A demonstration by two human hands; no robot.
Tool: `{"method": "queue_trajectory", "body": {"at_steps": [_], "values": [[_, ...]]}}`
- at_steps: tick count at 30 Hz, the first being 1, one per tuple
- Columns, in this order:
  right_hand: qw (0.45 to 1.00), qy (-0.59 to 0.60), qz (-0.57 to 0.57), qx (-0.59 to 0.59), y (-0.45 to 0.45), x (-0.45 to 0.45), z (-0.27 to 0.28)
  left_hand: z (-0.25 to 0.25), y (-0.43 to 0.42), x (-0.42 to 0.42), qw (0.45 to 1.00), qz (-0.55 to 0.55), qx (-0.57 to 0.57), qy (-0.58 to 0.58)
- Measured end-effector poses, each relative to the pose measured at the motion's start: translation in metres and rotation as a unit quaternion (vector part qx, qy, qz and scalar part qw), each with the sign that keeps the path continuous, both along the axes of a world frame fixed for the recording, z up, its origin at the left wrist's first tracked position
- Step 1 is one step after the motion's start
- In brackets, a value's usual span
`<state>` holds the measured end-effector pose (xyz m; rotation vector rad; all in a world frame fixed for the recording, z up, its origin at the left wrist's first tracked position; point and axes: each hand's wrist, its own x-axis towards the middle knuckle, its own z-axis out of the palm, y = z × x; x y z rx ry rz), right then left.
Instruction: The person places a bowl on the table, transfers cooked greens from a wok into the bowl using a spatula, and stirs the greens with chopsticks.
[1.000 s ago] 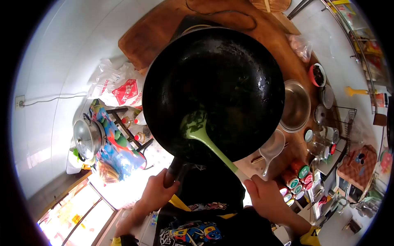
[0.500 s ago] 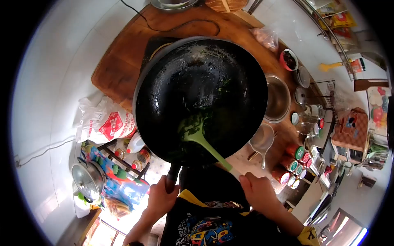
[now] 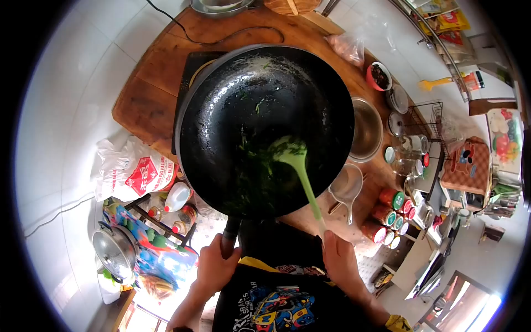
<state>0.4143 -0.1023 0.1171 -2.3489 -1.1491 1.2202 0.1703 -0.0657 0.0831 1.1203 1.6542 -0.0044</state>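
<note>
A large black wok [image 3: 265, 105] is tilted toward me over the dark cooktop [image 3: 194, 65] on the wooden counter. My left hand [image 3: 217, 264] is closed around the wok's handle [image 3: 230, 237] at the near side. In my right hand [image 3: 339, 255] is the pale end of a green spatula [image 3: 301, 169], whose head lies inside the wok. Chopped leafy greens [image 3: 257, 157] are gathered low in the wok around the spatula head, with a few bits stuck higher up. The greens nearest me are dark and hard to make out.
Right of the wok are a metal bowl [image 3: 368, 130], a small saucepan [image 3: 347, 185], jars [image 3: 391, 198] and a red bowl of dark food [image 3: 379, 76]. To the left sit a white plastic bag [image 3: 130, 169] and a lidded pot [image 3: 115, 252]. A cord [image 3: 221, 41] crosses the counter's back.
The spatula head has moved right and slightly up inside the wok, its handle now steeper. More greens show in the wok. The whole view has shifted a little.
</note>
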Motion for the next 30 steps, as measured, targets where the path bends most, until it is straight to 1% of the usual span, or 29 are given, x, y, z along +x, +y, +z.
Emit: {"method": "queue_trajectory", "body": {"at_steps": [1, 2, 4, 5, 7, 8, 10, 14, 16, 19, 20, 21, 23, 26, 27, 29, 30], "values": [[0.995, 0.043, -0.050, -0.071, 0.002, -0.001, 0.011, -0.002, 0.000, 0.000, 1.000, 0.000, -0.001, 0.000], [0.995, 0.044, -0.050, -0.072, 0.004, 0.000, 0.015, -0.004, -0.001, -0.003, 1.000, 0.001, 0.000, 0.002], [0.997, 0.061, -0.039, -0.010, 0.016, 0.001, 0.018, -0.004, -0.002, -0.006, 1.000, -0.007, 0.015, 0.011], [0.997, 0.063, -0.042, -0.009, 0.029, 0.000, 0.015, -0.004, -0.002, -0.008, 1.000, -0.009, 0.016, 0.012], [0.992, 0.021, 0.045, 0.117, 0.063, -0.009, 0.008, -0.005, -0.002, -0.010, 1.000, 0.000, 0.025, 0.000], [0.992, 0.021, 0.043, 0.120, 0.074, -0.014, 0.005, -0.005, -0.002, -0.011, 1.000, -0.001, 0.027, 0.001], [0.983, -0.007, 0.088, 0.163, 0.086, -0.022, 0.000, -0.004, -0.002, -0.014, 0.999, 0.006, 0.035, -0.020], [0.987, -0.018, 0.077, 0.138, 0.044, -0.017, -0.003, -0.001, 0.008, -0.015, 1.000, 0.003, 0.020, -0.009], [0.997, 0.003, 0.072, 0.025, 0.027, -0.008, 0.001, -0.006, 0.011, -0.015, 1.000, 0.004, 0.028, -0.003], [0.997, 0.039, 0.057, 0.030, 0.030, -0.002, 0.005, -0.003, 0.018, -0.013, 1.000, 0.012, 0.008, 0.009], [0.998, 0.043, 0.041, 0.027, 0.044, -0.008, 0.008, -0.003, 0.017, -0.014, 1.000, 0.006, 0.007, 0.010], [0.998, 0.043, 0.033, 0.028, 0.055, -0.014, 0.000, -0.004, 0.016, -0.014, 1.000, 0.008, 0.007, 0.011], [0.974, -0.042, 0.139, 0.175, 0.070, -0.026, -0.024, -0.007, 0.017, -0.013, 1.000, 0.007, 0.011, 0.010], [0.977, -0.014, 0.097, 0.188, 0.062, -0.040, -0.033, -0.006, 0.019, -0.015, 1.000, 0.003, 0.018, 0.010], [0.977, -0.012, 0.099, 0.188, 0.055, -0.039, -0.030, -0.006, 0.019, -0.015, 1.000, 0.006, 0.017, 0.009], [0.986, -0.059, 0.139, 0.064, 0.032, -0.025, -0.017, -0.006, 0.021, -0.015, 1.000, 0.011, 0.014, 0.009], [0.992, -0.031, 0.120, 0.023, 0.027, -0.020, -0.011, -0.007, 0.022, -0.014, 1.000, 0.012, 0.019, 0.009]]}}
